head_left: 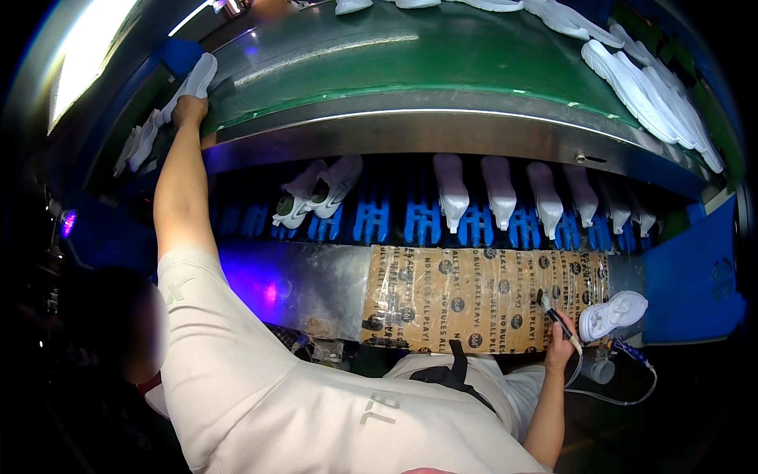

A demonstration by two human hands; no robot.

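My left arm is stretched to the far left, where my left hand (189, 110) grips the near end of a white shoe sole (204, 73) at the edge of the green belt. More pale soles (142, 144) lie just beside that hand. My right hand (560, 347), low on the right, is closed around a dark-handled brush (555, 314) with a thin clear tube running from it. The brush tip is over the cardboard-covered bench (442, 316). Right of the brush a white shoe upper (614, 314) rests on the bench's end, apart from my hand.
Blue rack prongs (422, 223) run under the green belt (442, 71), carrying several pale shoe forms (499, 189) and a pair of white shoes (322, 189). White soles (647, 95) line the belt's far right. A blue panel (699, 276) closes the right side.
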